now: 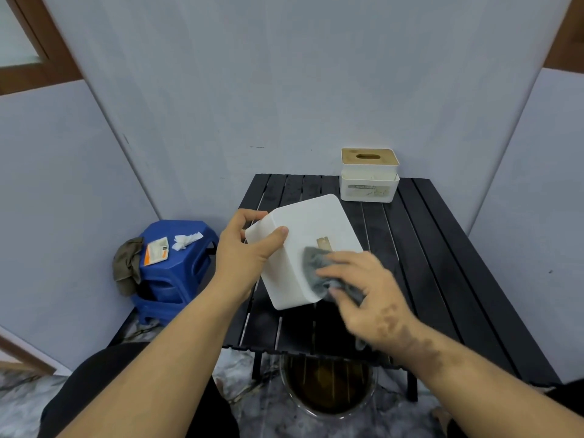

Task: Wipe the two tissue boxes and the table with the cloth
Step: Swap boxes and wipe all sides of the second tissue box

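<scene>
The left hand [249,248] is holding the white tissue box [303,248] tilted above the black slatted table [442,263], with the thumb lying on the upper face and the fingers curled around the far left corner, so the hand is clamped on the box. The right hand [363,289] is pressing a grey cloth [319,273] against the near right part of this box; the fingers are bent over the cloth and seem to be gripping it, though the hand is blurred. Close to the cloth, a small brownish mark or label is showing on the box.

The second tissue box [369,178], white with a wooden lid, is standing upright behind the held box, at the far edge of the table and well apart from both hands.

I think the main risk is coming from the one-corner hold. The right hand is pushing on the side opposite to the left hand, so a hard stroke could turn the box out of the fingers and drop it on the table, or off the near edge, where a round basin [328,387] with dark liquid is standing on the floor. A loose end of the cloth is hanging below the right hand and could catch between the slats.

Left of the held box, a blue stool [177,273] is carrying a brown rag [128,263], a small packet [156,251] and a crumpled tissue [186,240].
</scene>
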